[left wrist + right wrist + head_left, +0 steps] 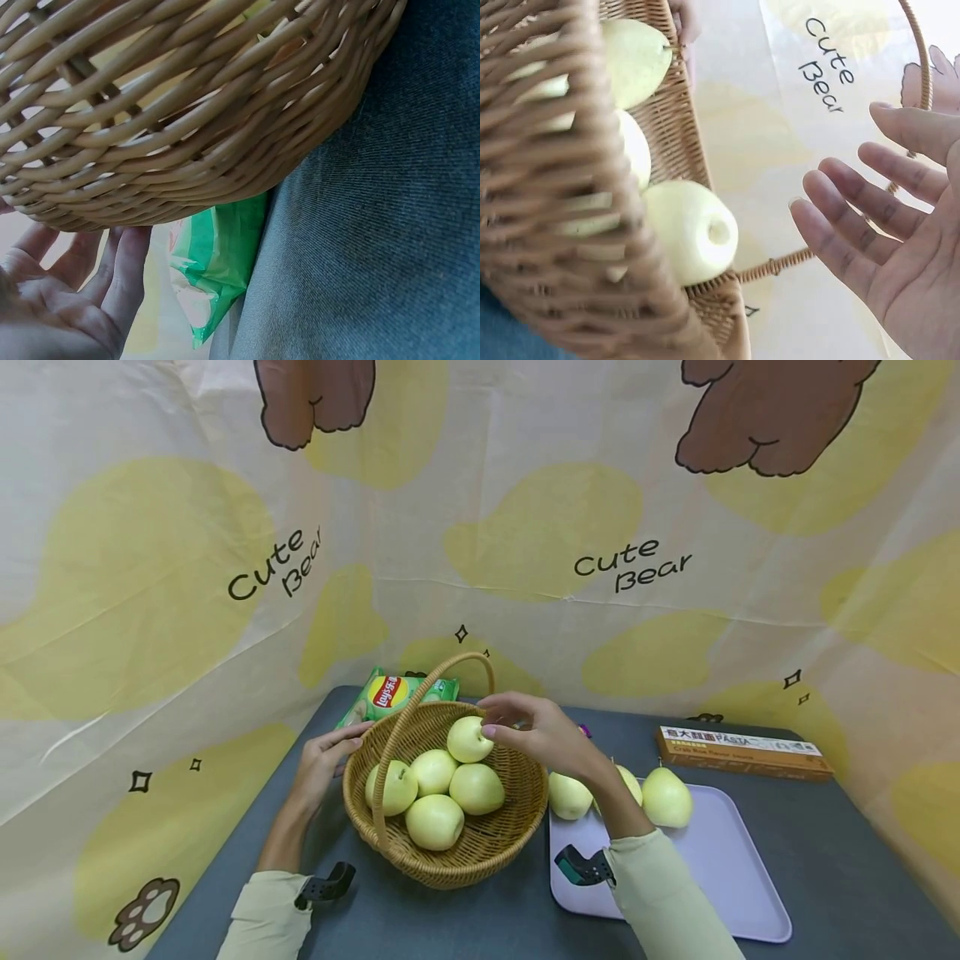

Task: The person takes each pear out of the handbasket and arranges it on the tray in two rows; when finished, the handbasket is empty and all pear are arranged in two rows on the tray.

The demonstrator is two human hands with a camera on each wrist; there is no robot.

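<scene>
Field notes, basket side. My right hand (pixel 536 731) hangs over the far rim of the wicker basket (pixel 517 827), fingers spread and straight, holding nothing. The right wrist view confirms it: palm open, fingertips (pixel 832 217) apart from the fruit, no contact that I can make out. The top pear (pixel 469 739) sits highest on the heap, just under and to the left of my fingertips, leaning against the far inner wall. In the head view fingertip and pear look close to touching; the wrist view shows a gap.

Key relation: the top pear lies left of and slightly below my right hand, toward my body. Its stem end points up and away, so its long axis stands roughly upright, a little tilted toward the back wall. Right hand is plainly the nearer one.

My left hand (pixel 324 760) rests against the outside of the basket's left rim, fingers straight and relaxed, steadying rather than gripping. The handle (pixel 420 702) arches across between my two hands.

Four more pears (pixel 435 793) fill the basket floor. Beside the basket on the right, further pears (pixel 666 797) stand on a lilac tray (pixel 750 893). A crisp bag (pixel 390 693) lies behind the basket, a pasta box (pixel 742 752) at the far right.
</scene>
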